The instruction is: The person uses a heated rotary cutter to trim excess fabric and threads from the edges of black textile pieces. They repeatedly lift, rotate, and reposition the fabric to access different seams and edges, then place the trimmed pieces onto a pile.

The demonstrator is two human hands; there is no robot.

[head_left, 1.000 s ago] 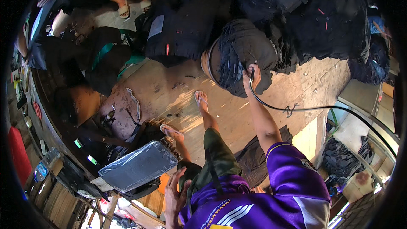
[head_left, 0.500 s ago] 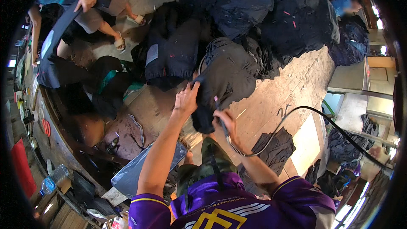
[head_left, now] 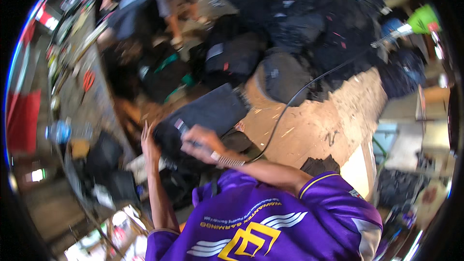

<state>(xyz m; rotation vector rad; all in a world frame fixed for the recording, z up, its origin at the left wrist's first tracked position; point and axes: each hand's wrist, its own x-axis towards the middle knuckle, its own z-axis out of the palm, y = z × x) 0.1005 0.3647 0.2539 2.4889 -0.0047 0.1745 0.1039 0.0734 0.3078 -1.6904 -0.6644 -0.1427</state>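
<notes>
My right hand (head_left: pixel 205 144) is closed around a slim hand-held tool (head_left: pixel 181 125) with a pale tip and a springy sleeve on its cord. The tool is over a flat, folded dark garment (head_left: pixel 212 111) in front of me. My left hand (head_left: pixel 150 146) is at the garment's left edge, fingers stretched upward. Motion blur hides whether that hand touches the cloth. The tool's black cord (head_left: pixel 290 100) curves up and away to the right.
A rounded stack of dark garments (head_left: pixel 287 75) stands beyond, with a large heap of dark cloth (head_left: pixel 295 24) behind. Another person (head_left: pixel 169 7) handles dark cloth at upper left. Red scissors (head_left: pixel 88 81) and a plastic bottle (head_left: pixel 60 131) are at the left.
The view has swung to the left. My left hand has left the dark garment it gripped and moved leftward. My right hand has carried the tool left, over a folded garment.
</notes>
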